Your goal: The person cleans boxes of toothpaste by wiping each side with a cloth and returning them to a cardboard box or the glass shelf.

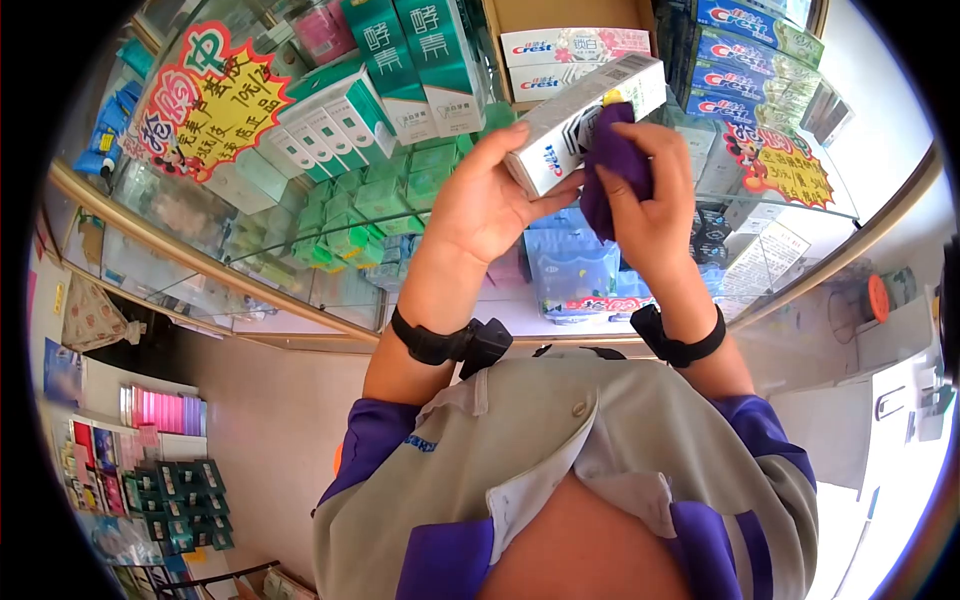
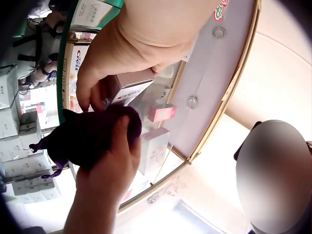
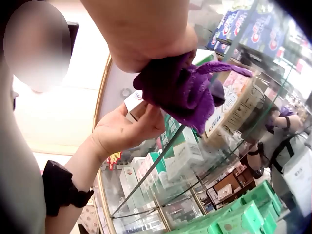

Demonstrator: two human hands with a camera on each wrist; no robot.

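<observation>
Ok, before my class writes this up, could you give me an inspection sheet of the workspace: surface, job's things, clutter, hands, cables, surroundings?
Surface: glass display counter with goods visible through it.
Job's things: white Crest box, held up at a tilt; purple cloth, bunched against it.
Clutter: stacked blue Crest boxes at right, tall green boxes at left, yellow signs on both sides.
Hands: left hand grips the box near one end; right hand holds the cloth between thumb and fingers. Each wrist wears a black strap.
Cables: nothing seen.
Surroundings: pale floor; shelves at far left with pink goods.
</observation>
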